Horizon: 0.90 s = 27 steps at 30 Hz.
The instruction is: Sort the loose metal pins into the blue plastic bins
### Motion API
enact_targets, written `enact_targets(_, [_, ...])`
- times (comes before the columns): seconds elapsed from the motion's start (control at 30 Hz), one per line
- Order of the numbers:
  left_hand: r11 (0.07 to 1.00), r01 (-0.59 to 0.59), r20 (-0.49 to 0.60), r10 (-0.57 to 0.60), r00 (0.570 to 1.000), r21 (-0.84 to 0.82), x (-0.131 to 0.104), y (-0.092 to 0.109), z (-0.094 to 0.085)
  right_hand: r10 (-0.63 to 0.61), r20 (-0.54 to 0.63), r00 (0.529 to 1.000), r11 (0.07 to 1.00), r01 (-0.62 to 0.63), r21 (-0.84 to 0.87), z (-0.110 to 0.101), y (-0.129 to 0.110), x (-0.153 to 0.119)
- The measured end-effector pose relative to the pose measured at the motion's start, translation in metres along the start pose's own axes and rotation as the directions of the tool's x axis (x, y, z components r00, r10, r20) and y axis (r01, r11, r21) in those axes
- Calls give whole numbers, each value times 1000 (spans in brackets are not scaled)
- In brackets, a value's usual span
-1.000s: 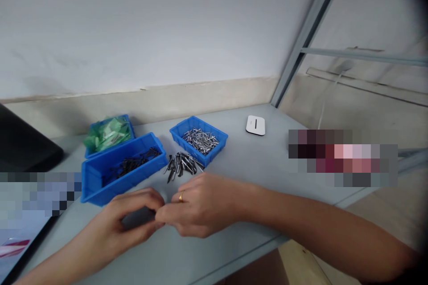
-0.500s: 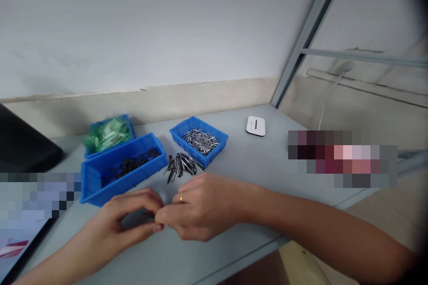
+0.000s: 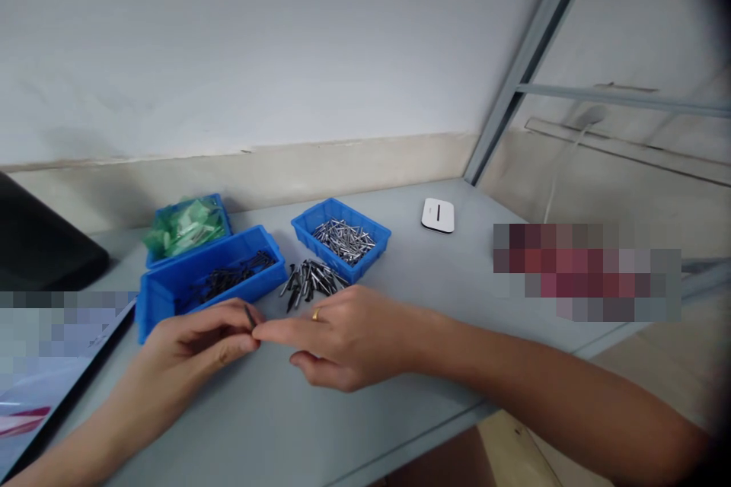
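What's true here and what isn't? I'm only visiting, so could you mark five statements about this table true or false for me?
1. The left hand holds a small dark piece. True.
2. The gold ring is on the left hand. False: the gold ring is on the right hand.
3. Green plastic lies in a blue bin. True.
4. All the metal pieces are inside bins. False: a loose pile lies on the table.
5. The white device sits inside a bin. False: it sits on the table.
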State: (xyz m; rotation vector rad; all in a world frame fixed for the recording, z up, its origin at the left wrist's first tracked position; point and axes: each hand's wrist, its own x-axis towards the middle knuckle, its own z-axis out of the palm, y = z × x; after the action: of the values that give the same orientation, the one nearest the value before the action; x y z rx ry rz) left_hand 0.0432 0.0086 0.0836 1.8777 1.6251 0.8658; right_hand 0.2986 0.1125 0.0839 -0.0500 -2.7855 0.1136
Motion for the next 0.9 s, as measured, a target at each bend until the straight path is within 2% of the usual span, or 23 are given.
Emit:
enact_targets(0.1, [996,31,-3,-31,1000,-78,-1,-5,0,8,10,1000,1000,-8,-11,1,0,0])
enact_targets(0.23, [999,8,-62,-11,998,-48,-1,-1,3,-8,-21,1000,999,7,-34,4,1,-2])
enact_targets(0.3, [999,-36,-69,36,997,-2,0,2,3,-31,-95,995,998,26,-54,5,2,-3])
enact_targets(0.43, [979,-181,66,175,982,93,1,3,3,-29,-262,965,997,10,-73,6,5,-3])
enact_targets(0.5, [964,-240,99,229,968,112,1,3,5,-22,-278,960,995,-5,-97,6,7,-2])
enact_targets(0.63, [941,-311,59,306,950,129,-2,6,11,-75,-300,951,985,24,-168,9,10,-1])
enact_targets(0.77, [940,-304,90,293,952,154,-2,3,10,-82,-347,934,982,17,-187,9,10,-2])
enact_targets(0.9, [956,-237,93,224,970,172,-2,-4,6,-48,-354,934,984,-18,-180,6,9,-1])
